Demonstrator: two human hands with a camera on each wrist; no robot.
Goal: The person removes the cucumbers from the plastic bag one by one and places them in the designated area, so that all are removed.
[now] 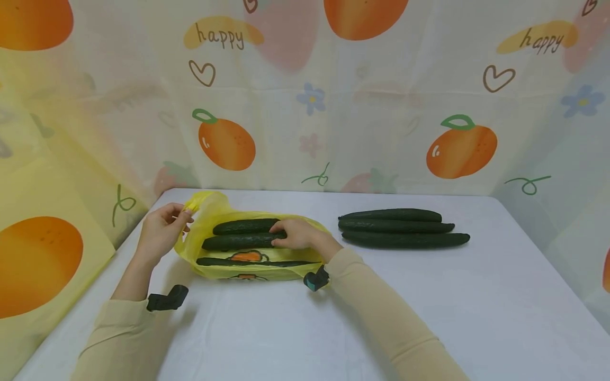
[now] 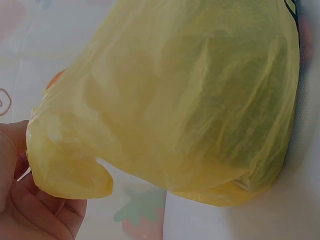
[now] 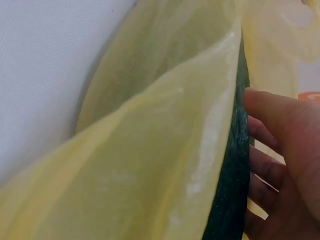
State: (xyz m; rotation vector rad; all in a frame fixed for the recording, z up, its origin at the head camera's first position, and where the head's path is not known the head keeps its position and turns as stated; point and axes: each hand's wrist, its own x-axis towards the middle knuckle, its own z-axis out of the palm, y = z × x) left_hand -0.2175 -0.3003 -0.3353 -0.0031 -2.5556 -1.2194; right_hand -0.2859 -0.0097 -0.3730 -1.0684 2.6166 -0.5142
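A yellow plastic bag [image 1: 214, 211] lies on its side with its mouth spread toward me. At its upper left, my left hand [image 1: 164, 227] pinches the bag's handle; the left wrist view shows that hand [image 2: 40, 200] at the handle loop. Inside the bag lie two dark green cucumbers side by side, a back one [image 1: 245, 226] and a front one [image 1: 233, 243]. Another dark green strip [image 1: 257, 262] shows along the bag's near edge. My right hand [image 1: 297, 234] reaches into the bag, its thumb and fingers around the right end of the cucumber [image 3: 232, 170]. The bag film hides part of that cucumber.
Three more cucumbers [image 1: 397, 226] lie together on the white table [image 1: 381, 307], right of the bag. A patterned cloth [image 1: 362, 106] hangs behind the table and along its sides. Small black devices [image 1: 168, 298] sit on both wrists.
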